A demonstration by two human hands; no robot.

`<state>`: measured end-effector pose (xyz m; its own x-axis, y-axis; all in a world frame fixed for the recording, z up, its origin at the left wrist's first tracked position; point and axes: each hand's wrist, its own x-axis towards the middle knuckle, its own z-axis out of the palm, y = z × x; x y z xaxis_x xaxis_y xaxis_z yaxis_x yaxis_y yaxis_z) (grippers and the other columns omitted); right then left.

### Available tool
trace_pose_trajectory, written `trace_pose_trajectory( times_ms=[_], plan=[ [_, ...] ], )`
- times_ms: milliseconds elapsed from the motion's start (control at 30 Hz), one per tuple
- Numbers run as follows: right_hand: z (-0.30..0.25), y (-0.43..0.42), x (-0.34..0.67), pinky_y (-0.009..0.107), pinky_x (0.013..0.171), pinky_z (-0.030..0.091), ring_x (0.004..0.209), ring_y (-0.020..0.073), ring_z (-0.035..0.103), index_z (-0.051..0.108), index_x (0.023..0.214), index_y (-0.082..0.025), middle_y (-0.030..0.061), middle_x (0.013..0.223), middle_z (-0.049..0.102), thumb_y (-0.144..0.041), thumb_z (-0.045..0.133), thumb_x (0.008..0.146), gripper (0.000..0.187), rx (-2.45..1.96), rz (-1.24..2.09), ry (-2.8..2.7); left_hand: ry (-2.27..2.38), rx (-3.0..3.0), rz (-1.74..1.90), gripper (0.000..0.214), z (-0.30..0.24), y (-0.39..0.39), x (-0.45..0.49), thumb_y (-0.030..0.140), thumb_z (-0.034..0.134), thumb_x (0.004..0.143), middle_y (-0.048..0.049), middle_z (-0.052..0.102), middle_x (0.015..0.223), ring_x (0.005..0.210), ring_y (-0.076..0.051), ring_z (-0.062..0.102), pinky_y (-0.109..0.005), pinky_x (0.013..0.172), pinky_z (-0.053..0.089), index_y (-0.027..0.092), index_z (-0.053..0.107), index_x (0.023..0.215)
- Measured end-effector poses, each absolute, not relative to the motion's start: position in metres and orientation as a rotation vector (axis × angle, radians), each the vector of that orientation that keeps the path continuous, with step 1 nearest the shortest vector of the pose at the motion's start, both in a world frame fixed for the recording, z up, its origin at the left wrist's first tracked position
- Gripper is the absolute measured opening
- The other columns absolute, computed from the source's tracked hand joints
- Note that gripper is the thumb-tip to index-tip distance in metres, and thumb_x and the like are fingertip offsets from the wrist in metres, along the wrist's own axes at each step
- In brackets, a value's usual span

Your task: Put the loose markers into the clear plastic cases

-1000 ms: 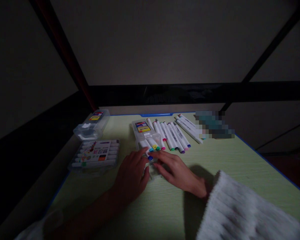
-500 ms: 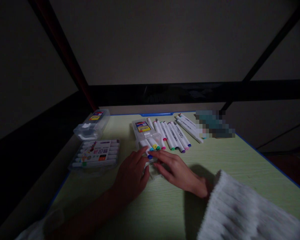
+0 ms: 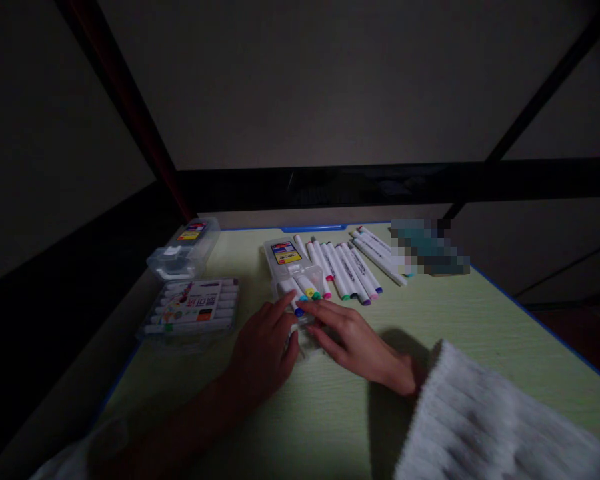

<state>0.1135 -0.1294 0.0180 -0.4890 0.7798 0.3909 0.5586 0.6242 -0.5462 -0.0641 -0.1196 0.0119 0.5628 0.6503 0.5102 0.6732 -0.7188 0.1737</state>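
Observation:
A clear plastic marker case (image 3: 291, 265) with a yellow and blue label lies open-ended in the middle of the pale green desk (image 3: 330, 413). Several white markers with coloured caps stick out of its near end. My left hand (image 3: 263, 352) rests at that end, forefinger stretched onto a blue-capped marker (image 3: 295, 307). My right hand (image 3: 354, 341) lies beside it, fingers extended flat and touching the same marker ends. Neither hand wraps round anything that I can see.
Several loose white markers (image 3: 350, 267) lie in a row right of the case. A closed clear case (image 3: 184, 252) stands at the back left, a flat marker box (image 3: 193, 312) in front of it. A blurred dark object (image 3: 427, 248) sits at the back right. Dark bars frame the desk.
Almost nothing has moved. Both hands stay at the case's near end; the view has shifted slightly.

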Motion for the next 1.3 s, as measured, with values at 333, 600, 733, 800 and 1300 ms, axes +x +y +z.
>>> trace_pose_trajectory(
  times_ms=[333, 600, 733, 800, 1300],
  plan=[
    [0.0163, -0.1289, 0.1134, 0.037, 0.083, 0.049, 0.097, 0.0204, 0.057, 0.046, 0.126, -0.013, 0.0108, 0.104, 0.061, -0.018, 0.039, 0.087, 0.04, -1.06, 0.449, -2.232, -1.177, -2.727, -0.851, 0.011, 0.0135, -0.1205, -0.0632, 0.011, 0.047, 0.078, -0.0104, 0.052, 0.124, 0.094, -0.023, 0.055, -0.04, 0.081, 0.049, 0.015, 0.054, 0.087],
    [0.0175, -0.1291, 0.1141, 0.037, 0.085, 0.049, 0.099, 0.0207, 0.057, 0.046, 0.126, -0.014, 0.0109, 0.106, 0.06, -0.018, 0.04, 0.086, 0.041, -1.057, 0.464, -2.233, -1.183, -2.73, -0.823, 0.011, 0.0144, -0.1217, -0.0638, 0.011, 0.047, 0.078, -0.0115, 0.052, 0.123, 0.098, -0.024, 0.055, -0.041, 0.082, 0.049, 0.014, 0.054, 0.087],
    [0.0179, -0.1288, 0.1138, 0.037, 0.084, 0.049, 0.099, 0.0212, 0.057, 0.046, 0.126, -0.012, 0.0122, 0.107, 0.06, -0.017, 0.04, 0.086, 0.04, -1.057, 0.465, -2.241, -1.179, -2.73, -0.812, 0.011, 0.0151, -0.1202, -0.0629, 0.011, 0.047, 0.078, -0.0123, 0.052, 0.123, 0.096, -0.024, 0.055, -0.041, 0.081, 0.05, 0.014, 0.054, 0.086],
    [0.0175, -0.1286, 0.1138, 0.036, 0.084, 0.049, 0.099, 0.0211, 0.058, 0.045, 0.126, -0.012, 0.0123, 0.107, 0.061, -0.017, 0.04, 0.086, 0.04, -1.055, 0.462, -2.245, -1.178, -2.728, -0.812, 0.011, 0.0151, -0.1195, -0.0628, 0.011, 0.047, 0.078, -0.0123, 0.052, 0.122, 0.095, -0.024, 0.055, -0.04, 0.08, 0.051, 0.014, 0.054, 0.085],
    [0.0176, -0.1286, 0.1127, 0.038, 0.084, 0.05, 0.097, 0.0219, 0.059, 0.046, 0.125, -0.009, 0.0134, 0.106, 0.062, -0.017, 0.04, 0.086, 0.041, -1.052, 0.505, -2.23, -1.169, -2.739, -0.794, 0.012, 0.0141, -0.1209, -0.0628, 0.011, 0.046, 0.079, -0.0118, 0.05, 0.124, 0.098, -0.024, 0.053, -0.04, 0.083, 0.049, 0.014, 0.055, 0.087]
  ],
)
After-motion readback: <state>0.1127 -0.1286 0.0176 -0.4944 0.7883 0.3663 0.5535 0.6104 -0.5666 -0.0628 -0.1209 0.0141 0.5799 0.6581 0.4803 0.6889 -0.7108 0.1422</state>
